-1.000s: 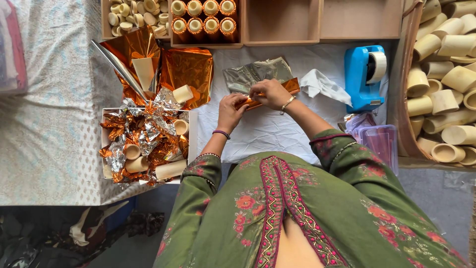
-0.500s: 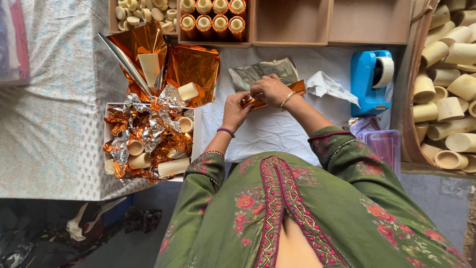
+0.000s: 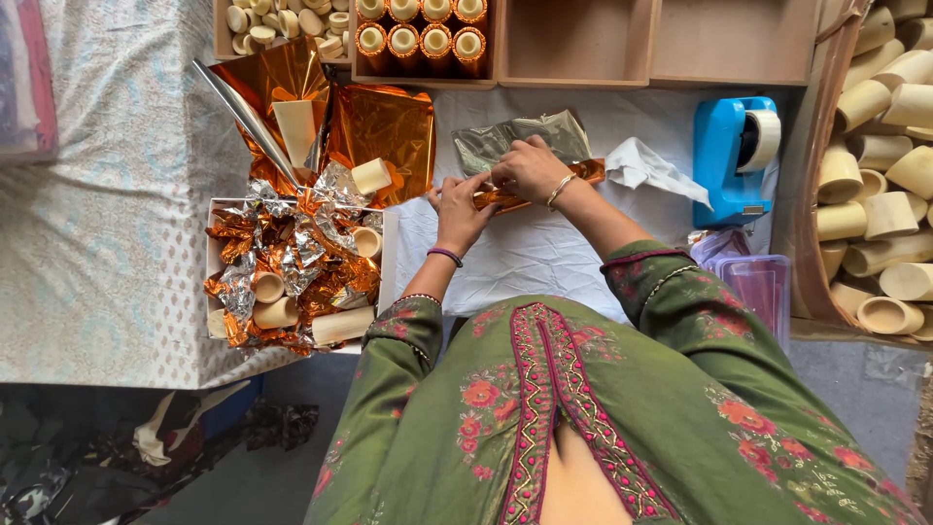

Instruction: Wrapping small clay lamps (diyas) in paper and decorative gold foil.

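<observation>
Foil-wrapped tube, orange and shiny, is lying crosswise on the white cloth just below a silver foil sheet; since a moment ago it is sitting slightly lower and nearer the body. Right hand is pressing over its middle, grasping it. Left hand is pinching its left end. Box of foil scraps is standing to the left, blue tape dispenser to the right.

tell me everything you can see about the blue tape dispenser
The blue tape dispenser looks like glossy moulded plastic, blocky with a rounded top. A pale roll of tape sits in its upper right side. It rests on the white cloth, near the wooden compartments, with a crumpled white scrap just to its left. Neither hand touches it.
</observation>
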